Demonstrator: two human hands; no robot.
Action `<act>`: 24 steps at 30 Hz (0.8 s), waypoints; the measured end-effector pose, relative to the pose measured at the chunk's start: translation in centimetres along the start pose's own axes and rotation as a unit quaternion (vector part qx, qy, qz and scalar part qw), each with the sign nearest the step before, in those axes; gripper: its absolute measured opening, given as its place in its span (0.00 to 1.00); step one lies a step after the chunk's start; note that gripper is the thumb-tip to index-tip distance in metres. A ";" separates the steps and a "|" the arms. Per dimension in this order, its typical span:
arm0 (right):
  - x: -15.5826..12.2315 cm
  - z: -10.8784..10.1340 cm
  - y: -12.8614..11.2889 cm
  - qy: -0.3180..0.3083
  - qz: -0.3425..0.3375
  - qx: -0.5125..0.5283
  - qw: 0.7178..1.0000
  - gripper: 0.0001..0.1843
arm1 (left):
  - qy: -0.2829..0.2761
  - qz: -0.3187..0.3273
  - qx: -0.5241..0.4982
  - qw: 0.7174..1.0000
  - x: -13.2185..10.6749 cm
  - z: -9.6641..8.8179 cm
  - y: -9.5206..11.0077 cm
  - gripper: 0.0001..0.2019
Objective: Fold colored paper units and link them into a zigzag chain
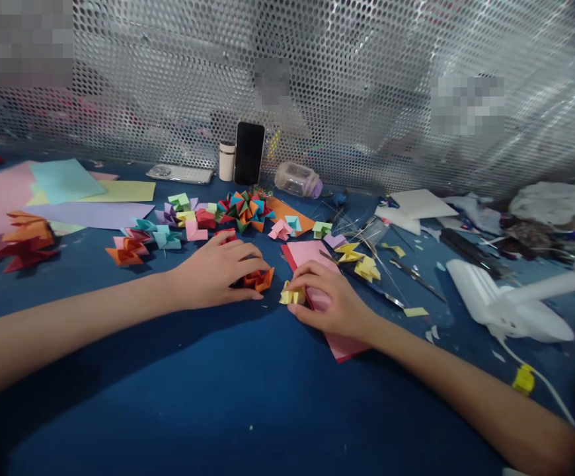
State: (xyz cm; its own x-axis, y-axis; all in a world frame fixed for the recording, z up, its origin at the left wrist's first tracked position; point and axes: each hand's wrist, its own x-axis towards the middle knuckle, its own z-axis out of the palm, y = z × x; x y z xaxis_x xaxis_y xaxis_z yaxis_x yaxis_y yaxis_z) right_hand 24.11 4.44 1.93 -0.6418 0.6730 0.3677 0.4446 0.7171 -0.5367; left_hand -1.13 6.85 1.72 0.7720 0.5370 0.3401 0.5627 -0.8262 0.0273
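Observation:
My left hand (218, 272) is curved over an orange folded paper piece (262, 280), its fingers above and its thumb along the near side. A bit of red folded paper (225, 235) shows just behind that hand. My right hand (334, 301) has thumb and fingers closed round a small yellow folded paper piece (291, 295), close to the table top. Under the right hand lies a stack of pink and red paper (351, 347). Other yellow folded pieces (367, 268) sit just beyond it. A multicoloured cluster of folded paper (246, 210) stands behind my hands.
Coloured paper sheets (114, 215) and folded pieces (127, 252) lie at left. At the back are a phone (249, 153), a white cylinder (227, 162) and a clear jar (295, 180). Scissors (419, 277), paper scraps and a white lamp base (510, 311) with its cord occupy the right.

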 end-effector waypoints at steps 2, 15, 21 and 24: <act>0.1 -0.1 0.1 0.000 0.004 0.008 1.000 0.11 | 0.002 -0.002 0.025 1.000 0.1 -0.3 0.2 0.20; -0.1 0.6 0.2 0.065 0.183 0.324 0.926 0.10 | -0.021 -0.024 0.037 0.999 -0.1 -2.2 2.2 0.24; -0.1 1.1 1.1 0.098 0.227 0.389 0.887 0.10 | -0.007 -0.012 -0.037 0.999 -0.1 -2.3 2.4 0.26; -0.2 0.9 0.8 0.082 0.160 0.289 0.940 0.09 | -0.017 -0.023 -0.064 0.998 -0.1 -2.6 2.5 0.20</act>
State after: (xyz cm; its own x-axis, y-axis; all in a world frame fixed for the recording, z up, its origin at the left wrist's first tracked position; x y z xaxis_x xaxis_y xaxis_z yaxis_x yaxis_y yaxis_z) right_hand 24.00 4.77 0.72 -0.4072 0.8905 0.2032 0.1536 0.2861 -0.9458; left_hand -0.53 4.27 4.16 0.7575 0.5778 0.3039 0.5561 -0.8149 0.1633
